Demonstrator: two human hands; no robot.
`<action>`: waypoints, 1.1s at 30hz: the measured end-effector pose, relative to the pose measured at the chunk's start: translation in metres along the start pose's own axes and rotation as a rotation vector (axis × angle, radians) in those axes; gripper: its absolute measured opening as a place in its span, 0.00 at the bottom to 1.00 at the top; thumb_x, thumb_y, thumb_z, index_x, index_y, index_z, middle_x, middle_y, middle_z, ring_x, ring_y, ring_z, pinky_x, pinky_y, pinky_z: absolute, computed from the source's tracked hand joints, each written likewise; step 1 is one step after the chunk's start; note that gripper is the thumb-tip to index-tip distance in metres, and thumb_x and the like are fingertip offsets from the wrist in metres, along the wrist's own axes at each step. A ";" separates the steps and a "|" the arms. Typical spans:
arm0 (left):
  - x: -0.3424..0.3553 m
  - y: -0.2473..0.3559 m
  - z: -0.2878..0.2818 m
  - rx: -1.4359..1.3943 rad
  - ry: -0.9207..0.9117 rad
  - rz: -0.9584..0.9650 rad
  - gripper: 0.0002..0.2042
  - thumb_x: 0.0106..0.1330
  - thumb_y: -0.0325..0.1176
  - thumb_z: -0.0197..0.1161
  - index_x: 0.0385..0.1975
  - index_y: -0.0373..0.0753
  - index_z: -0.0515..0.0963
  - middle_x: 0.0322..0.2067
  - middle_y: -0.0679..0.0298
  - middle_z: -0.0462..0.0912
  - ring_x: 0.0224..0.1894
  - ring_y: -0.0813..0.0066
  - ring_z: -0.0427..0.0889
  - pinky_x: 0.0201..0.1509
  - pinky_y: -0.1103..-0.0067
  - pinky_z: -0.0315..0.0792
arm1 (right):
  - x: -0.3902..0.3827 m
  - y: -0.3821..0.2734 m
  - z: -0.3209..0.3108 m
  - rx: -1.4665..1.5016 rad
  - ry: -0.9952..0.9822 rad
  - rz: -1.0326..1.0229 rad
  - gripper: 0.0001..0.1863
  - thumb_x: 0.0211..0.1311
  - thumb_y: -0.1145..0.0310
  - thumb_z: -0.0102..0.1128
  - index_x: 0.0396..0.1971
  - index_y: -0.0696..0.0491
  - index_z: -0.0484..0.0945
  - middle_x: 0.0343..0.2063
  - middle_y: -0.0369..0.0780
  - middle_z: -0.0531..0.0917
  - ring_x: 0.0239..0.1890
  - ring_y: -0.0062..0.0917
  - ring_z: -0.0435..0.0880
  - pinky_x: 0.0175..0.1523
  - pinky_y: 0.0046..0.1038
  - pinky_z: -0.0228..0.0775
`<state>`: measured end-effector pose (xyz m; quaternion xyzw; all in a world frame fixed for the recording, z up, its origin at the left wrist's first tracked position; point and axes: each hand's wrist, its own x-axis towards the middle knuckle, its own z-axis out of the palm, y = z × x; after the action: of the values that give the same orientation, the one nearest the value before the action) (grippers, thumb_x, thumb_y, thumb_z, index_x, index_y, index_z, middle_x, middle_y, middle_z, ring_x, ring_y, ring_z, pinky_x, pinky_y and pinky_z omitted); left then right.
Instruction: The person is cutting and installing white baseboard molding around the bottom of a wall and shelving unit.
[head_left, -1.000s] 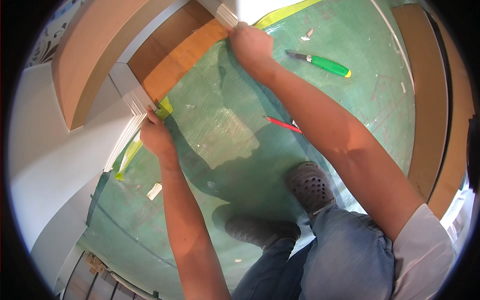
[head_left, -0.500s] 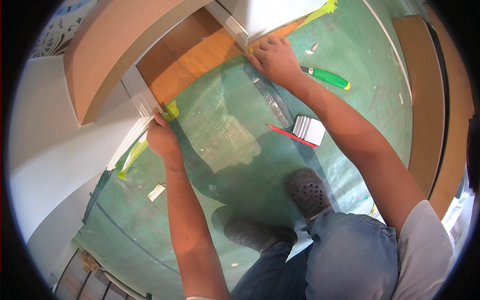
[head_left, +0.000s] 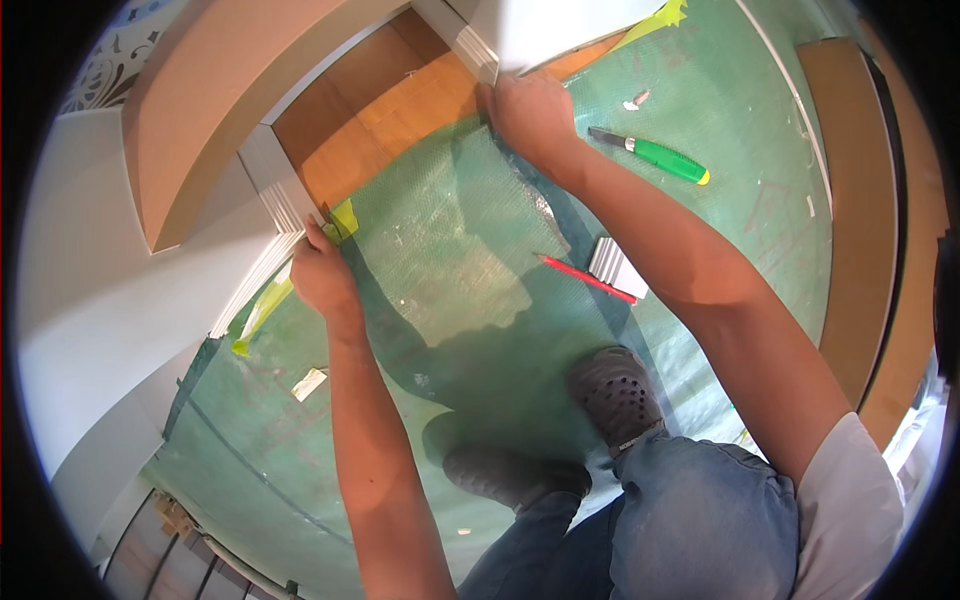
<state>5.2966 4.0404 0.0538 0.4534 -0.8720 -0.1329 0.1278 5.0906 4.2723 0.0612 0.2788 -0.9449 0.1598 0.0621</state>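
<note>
At the left side of the doorway, my left hand (head_left: 325, 278) is closed with its fingertips against the end of the white stepped skirting moulding (head_left: 268, 185). Yellow-green tape (head_left: 343, 218) lies just beside those fingers. My right hand (head_left: 535, 118) is curled at the bottom corner of the opposite white moulding (head_left: 472, 48), by the edge of the green floor sheet (head_left: 440, 250); its fingertips are hidden, so I cannot make out what it grips. Right of that hand lies a green-handled utility knife (head_left: 672, 161). A red pencil (head_left: 585, 279) touches a short white grooved moulding offcut (head_left: 618, 266), partly behind my right forearm.
Orange-brown wood flooring (head_left: 385, 125) shows between the two mouldings. A curved tan panel (head_left: 200, 110) rises at upper left. Brown boards (head_left: 855, 220) stand along the right. My shoes (head_left: 612, 385) rest on the sheet, with small scraps (head_left: 309, 384) around.
My right hand has shifted slightly left, and its fingers have curled in tighter at the corner. The knife's blade, partly covered before, now shows. My left hand stays nearly where it was.
</note>
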 end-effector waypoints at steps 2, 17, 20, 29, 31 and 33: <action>0.000 -0.001 0.000 -0.002 -0.008 -0.005 0.29 0.72 0.54 0.48 0.23 0.34 0.82 0.22 0.47 0.81 0.28 0.43 0.80 0.32 0.57 0.71 | -0.001 -0.006 -0.001 0.012 -0.008 0.038 0.21 0.66 0.55 0.52 0.23 0.57 0.79 0.18 0.49 0.81 0.21 0.46 0.81 0.29 0.45 0.73; -0.003 0.008 -0.009 -0.069 -0.052 -0.033 0.30 0.72 0.55 0.46 0.22 0.34 0.81 0.20 0.50 0.81 0.26 0.47 0.81 0.31 0.60 0.72 | -0.005 -0.011 0.007 0.068 -0.073 0.187 0.18 0.71 0.58 0.44 0.31 0.55 0.77 0.35 0.41 0.84 0.38 0.38 0.84 0.40 0.39 0.75; -0.004 0.010 -0.009 -0.044 -0.052 -0.030 0.29 0.72 0.55 0.47 0.23 0.34 0.82 0.20 0.50 0.81 0.27 0.47 0.81 0.32 0.60 0.72 | -0.003 -0.015 0.001 0.016 -0.103 0.242 0.20 0.72 0.56 0.42 0.31 0.55 0.78 0.34 0.41 0.84 0.38 0.38 0.84 0.40 0.40 0.75; 0.001 0.002 -0.002 0.063 -0.021 -0.046 0.28 0.71 0.54 0.48 0.23 0.34 0.82 0.24 0.47 0.82 0.29 0.45 0.81 0.33 0.58 0.73 | 0.003 -0.013 0.009 0.017 -0.162 0.264 0.24 0.71 0.50 0.43 0.32 0.56 0.78 0.31 0.46 0.85 0.35 0.42 0.85 0.42 0.44 0.75; 0.000 0.003 -0.002 0.088 -0.024 -0.026 0.29 0.71 0.56 0.48 0.24 0.35 0.83 0.24 0.47 0.83 0.29 0.45 0.81 0.34 0.58 0.73 | 0.001 -0.016 0.006 -0.007 -0.172 0.258 0.24 0.71 0.51 0.43 0.31 0.56 0.78 0.30 0.46 0.85 0.36 0.42 0.85 0.42 0.43 0.75; 0.000 0.004 -0.001 0.076 -0.016 -0.045 0.29 0.71 0.56 0.48 0.24 0.35 0.82 0.24 0.48 0.83 0.29 0.45 0.81 0.34 0.58 0.73 | 0.002 -0.015 0.008 -0.027 -0.177 0.269 0.24 0.71 0.51 0.43 0.31 0.57 0.78 0.29 0.46 0.85 0.36 0.42 0.85 0.42 0.43 0.75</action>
<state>5.2941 4.0422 0.0565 0.4764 -0.8670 -0.1060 0.1006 5.0972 4.2569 0.0579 0.1619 -0.9775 0.1291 -0.0396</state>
